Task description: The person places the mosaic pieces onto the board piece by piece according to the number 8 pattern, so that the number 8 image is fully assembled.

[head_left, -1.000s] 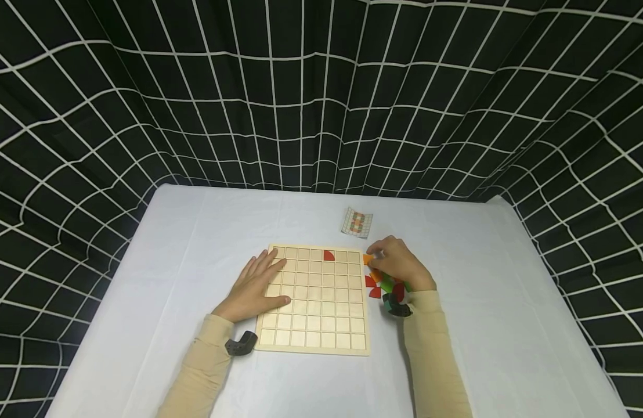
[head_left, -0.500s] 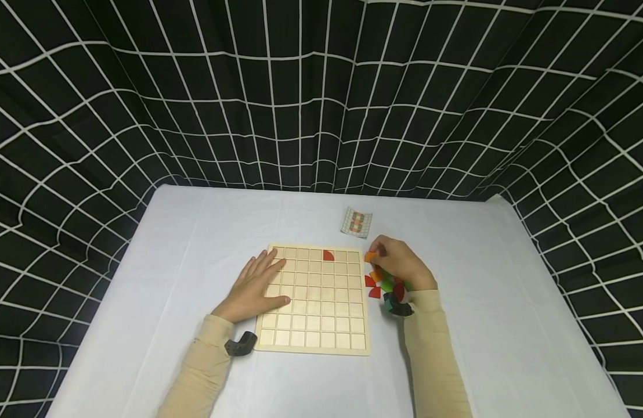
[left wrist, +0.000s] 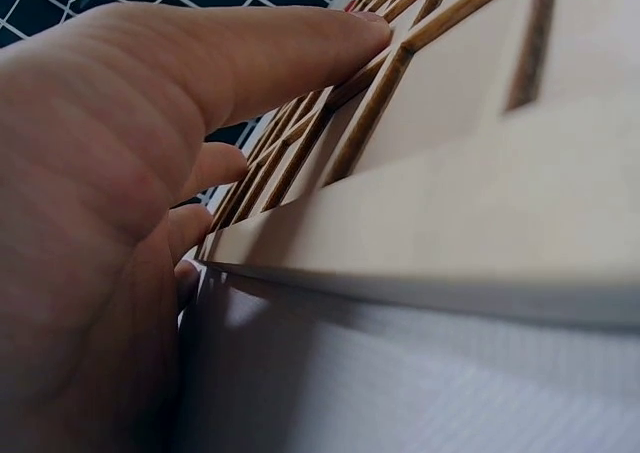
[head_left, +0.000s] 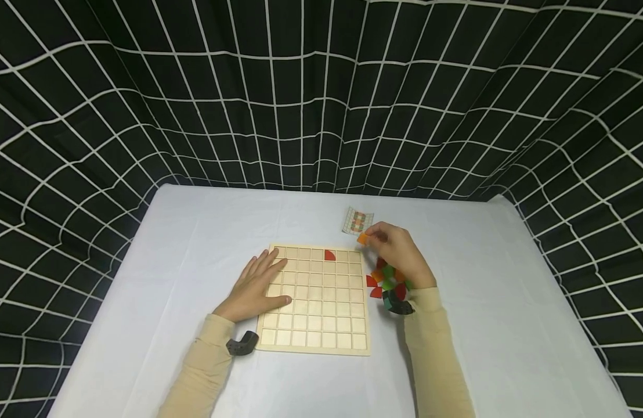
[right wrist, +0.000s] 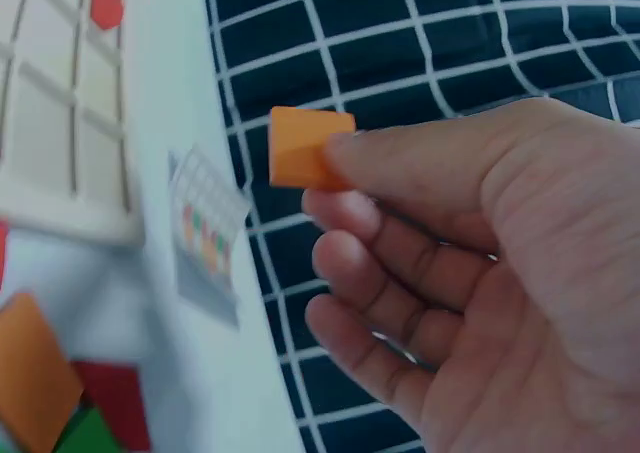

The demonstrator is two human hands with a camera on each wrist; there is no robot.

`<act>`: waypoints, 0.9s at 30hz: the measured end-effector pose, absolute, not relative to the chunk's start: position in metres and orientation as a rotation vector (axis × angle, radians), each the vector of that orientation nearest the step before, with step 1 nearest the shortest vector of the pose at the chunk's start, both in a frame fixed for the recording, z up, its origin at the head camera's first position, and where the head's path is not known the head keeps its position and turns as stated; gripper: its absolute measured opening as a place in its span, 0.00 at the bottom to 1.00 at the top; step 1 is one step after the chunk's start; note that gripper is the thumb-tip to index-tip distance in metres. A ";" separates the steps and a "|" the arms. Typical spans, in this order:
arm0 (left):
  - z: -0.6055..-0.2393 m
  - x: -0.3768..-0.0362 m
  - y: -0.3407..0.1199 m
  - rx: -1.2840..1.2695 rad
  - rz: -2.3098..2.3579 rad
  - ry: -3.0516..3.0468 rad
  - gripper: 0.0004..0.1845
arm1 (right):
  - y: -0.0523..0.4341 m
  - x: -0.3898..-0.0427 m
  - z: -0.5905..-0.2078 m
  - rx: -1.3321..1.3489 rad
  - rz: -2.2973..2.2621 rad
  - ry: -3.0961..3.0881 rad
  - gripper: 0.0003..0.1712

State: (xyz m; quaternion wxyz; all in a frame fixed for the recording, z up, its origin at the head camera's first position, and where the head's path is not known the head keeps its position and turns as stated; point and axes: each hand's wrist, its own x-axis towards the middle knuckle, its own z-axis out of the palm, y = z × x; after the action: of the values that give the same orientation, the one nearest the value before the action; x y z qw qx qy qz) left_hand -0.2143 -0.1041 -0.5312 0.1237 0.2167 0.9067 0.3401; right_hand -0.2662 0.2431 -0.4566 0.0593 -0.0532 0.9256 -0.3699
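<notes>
My right hand (head_left: 400, 251) pinches an orange square tile (right wrist: 300, 145) between thumb and fingertip, held up off the table near the board's far right corner. The wooden grid board (head_left: 315, 313) lies flat, with one red quarter-circle tile (head_left: 329, 255) in a cell of its far row. Spread over the board's left edge, my left hand (head_left: 253, 290) rests with straight fingers; its thumb (left wrist: 300, 53) lies across the grid ridges in the left wrist view. Beside the board's right edge is a pile of red, orange and green tiles (head_left: 388, 283), partly under my right wrist.
A small paper card (head_left: 353, 221) with a printed grid pattern lies beyond the board, close to my right hand. White cloth covers the table (head_left: 222, 220). A black curtain with white grid lines (head_left: 311, 116) hangs behind and at both sides.
My right hand has lifted the orange square tile from beside the board's right edge and carried it up and slightly left, toward the card. The left hand has stayed in place.
</notes>
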 end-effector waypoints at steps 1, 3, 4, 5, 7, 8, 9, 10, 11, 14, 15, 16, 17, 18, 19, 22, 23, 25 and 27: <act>-0.531 -0.214 -0.104 0.631 0.996 2.641 0.49 | 0.242 -0.267 -0.454 -0.187 -1.129 2.823 0.11; -0.532 -0.214 -0.103 0.631 1.002 2.636 0.49 | 0.238 -0.269 -0.449 -0.243 -1.144 2.840 0.10; -0.532 -0.214 -0.103 0.629 1.000 2.637 0.49 | 0.236 -0.270 -0.446 -0.275 -1.146 2.846 0.10; -0.532 -0.214 -0.103 0.621 0.995 2.636 0.49 | 0.233 -0.272 -0.443 -0.307 -1.145 2.849 0.10; -0.533 -0.214 -0.103 0.619 1.002 2.638 0.49 | 0.227 -0.274 -0.438 -0.365 -1.147 2.844 0.09; -0.533 -0.214 -0.103 0.619 1.000 2.641 0.49 | 0.224 -0.276 -0.435 -0.389 -1.149 2.836 0.09; -0.533 -0.214 -0.104 0.620 1.000 2.643 0.50 | 0.222 -0.278 -0.431 -0.411 -1.151 2.829 0.08; -0.533 -0.214 -0.104 0.618 0.999 2.643 0.50 | 0.219 -0.279 -0.428 -0.422 -1.151 2.824 0.08; -0.533 -0.214 -0.104 0.619 1.002 2.642 0.50 | 0.216 -0.281 -0.425 -0.433 -1.151 2.819 0.08; -0.532 -0.214 -0.104 0.610 1.005 2.640 0.52 | 0.208 -0.285 -0.417 -0.472 -1.137 2.808 0.08; -0.531 -0.214 -0.104 0.606 1.011 2.641 0.54 | 0.205 -0.286 -0.414 -0.487 -1.133 2.805 0.08; -0.532 -0.215 -0.103 0.599 1.017 2.641 0.55 | 0.203 -0.287 -0.412 -0.499 -1.127 2.803 0.08; -0.532 -0.216 -0.103 0.593 1.027 2.640 0.57 | 0.200 -0.288 -0.411 -0.514 -1.121 2.799 0.07; -0.531 -0.216 -0.102 0.584 1.036 2.637 0.59 | 0.199 -0.289 -0.410 -0.526 -1.117 2.792 0.07; -0.531 -0.217 -0.102 0.574 1.047 2.633 0.61 | 0.197 -0.291 -0.410 -0.537 -1.112 2.785 0.07; -0.531 -0.217 -0.101 0.536 1.062 2.625 0.66 | 0.192 -0.294 -0.412 -0.554 -1.094 2.762 0.07; -0.530 -0.217 -0.101 0.524 1.066 2.619 0.67 | 0.191 -0.295 -0.414 -0.557 -1.085 2.753 0.07; -0.529 -0.217 -0.102 0.505 1.068 2.614 0.68 | 0.188 -0.297 -0.417 -0.559 -1.071 2.738 0.07; -0.530 -0.216 -0.102 0.495 1.069 2.611 0.68 | 0.185 -0.298 -0.420 -0.559 -1.066 2.722 0.07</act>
State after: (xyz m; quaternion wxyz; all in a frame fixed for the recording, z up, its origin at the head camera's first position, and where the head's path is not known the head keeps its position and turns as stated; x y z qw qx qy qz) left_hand -0.2164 -0.1019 -0.5299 0.1381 0.1710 0.9028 0.3696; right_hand -0.2981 0.1847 -0.4198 0.0826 -0.1871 0.9114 -0.3571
